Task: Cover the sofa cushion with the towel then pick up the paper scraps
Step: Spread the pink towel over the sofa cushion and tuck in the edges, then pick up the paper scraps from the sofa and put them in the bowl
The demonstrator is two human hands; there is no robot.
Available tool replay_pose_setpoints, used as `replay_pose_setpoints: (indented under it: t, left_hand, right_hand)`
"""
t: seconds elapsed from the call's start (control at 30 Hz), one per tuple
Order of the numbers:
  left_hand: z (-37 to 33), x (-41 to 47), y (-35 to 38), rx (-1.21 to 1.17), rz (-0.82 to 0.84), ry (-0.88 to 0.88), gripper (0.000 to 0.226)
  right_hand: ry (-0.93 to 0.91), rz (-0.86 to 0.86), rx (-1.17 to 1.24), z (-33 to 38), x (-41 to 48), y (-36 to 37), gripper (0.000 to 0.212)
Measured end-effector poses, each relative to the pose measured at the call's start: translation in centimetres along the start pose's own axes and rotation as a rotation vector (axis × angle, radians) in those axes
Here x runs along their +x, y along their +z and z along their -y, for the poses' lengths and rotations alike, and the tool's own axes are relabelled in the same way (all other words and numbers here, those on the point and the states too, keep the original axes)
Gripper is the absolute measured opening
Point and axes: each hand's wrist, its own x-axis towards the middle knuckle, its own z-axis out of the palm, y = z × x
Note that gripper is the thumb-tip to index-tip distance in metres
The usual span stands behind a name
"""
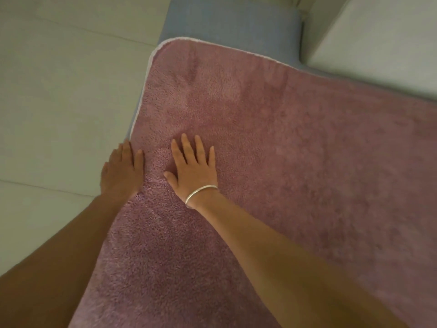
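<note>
Here both hands (192,166) lie flat on towel (283,143).

blue sofa cushion (227,20) (far end bare) carries the pink towel (295,150).

A towel (295,150) lies spread over a cushion (231,22), covering nearly all of it — only a strip of cushion shows beyond the towel's far edge and a sliver along its left edge. The floor (59,91) lies to the left of both. A second cushion (383,36) sits at the far right, just beside the first. Two hands rest at the towel's near left — the right hand (192,166) flat on the towel, the left hand (121,171) just beside it at the towel's left edge, fingers pointing away. A bracelet (201,194) sits on the right wrist. Both forearms reach in from the near side.
</note>
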Motion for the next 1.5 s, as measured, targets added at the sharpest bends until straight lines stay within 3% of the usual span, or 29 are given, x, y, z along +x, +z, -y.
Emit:
replay_pose_setpoints:
  t: [0.1,0.2,0.43,0.6,0.77,0.87,0.97,1.1,1.2,1.3,1.4,1.5]
  left_hand:
    - [-1.3,-1.9,-1.3,0.061,-0.07,-0.01,0.049]
    - [-2.9,-4.1,-1.4,0.066,-0.096,0.072,0.048]
    - [-8.6,-9.0,-1.2,0.217,0.115,0.221,0.048]
    - [-13.0,-13.6,-2.1,0.418,0.302,0.27,0.041]
    - [-16.9,-17.5,-1.9,0.281,0.497,0.28,0.038]
    - [-21.5,-21.8,-1.9,0.31,0.52,0.37,0.037]
    - [-26.4,-26.6,-1.4,0.326,0.534,0.461,0.04]
    - [-32.8,-32.4,-1.5,0.259,0.502,0.535,0.038]
    - [-37.5,-36.6,-2.4,0.207,0.52,0.595,0.03]
    - [-40.6,-39.2,-2.9,0.19,0.487,0.675,0.029]
    - [-43.8,-41.7,-3.9,0.2,0.491,0.755,0.028]
    - [-47.5,-43.8,-4.8,0.173,0.463,0.867,0.027]
  right_hand:
    - [-0.111,0.065,0.003,-0.2,-1.4,-0.8,0.062]
    - [-0.085,0.087,0.133,-1.1,-3.8,-1.6,0.059]
    - [0.307,0.137,0.3,-8.4,-12.2,-4.8,0.059]
    - [0.569,0.191,0.37,-15.4,-20.1,-6.9,0.044]
    - [0.699,0.189,0.538,-20.3,-28.1,-8.4,0.044]
    - [0.738,0.177,0.567,-22.1,-33.1,-8.9,0.025]
    - [0.763,0.125,0.699,-23.4,-37.7,-9.4,0.042]
    - [0.818,0.058,0.766,-25.4,-43.0,-11.2,0.047]
    - [0.851,-0.033,0.817,-27.2,-47.9,-13.5,0.027]
    - [0.905,-0.149,0.921,-28.2,-51.6,-15.8,0.034]
    - [0.92,-0.247,0.909,-29.3,-55.0,-17.9,0.027]
    - [0.956,-0.462,0.874,-30.5,-59.2,-20.1,0.009]
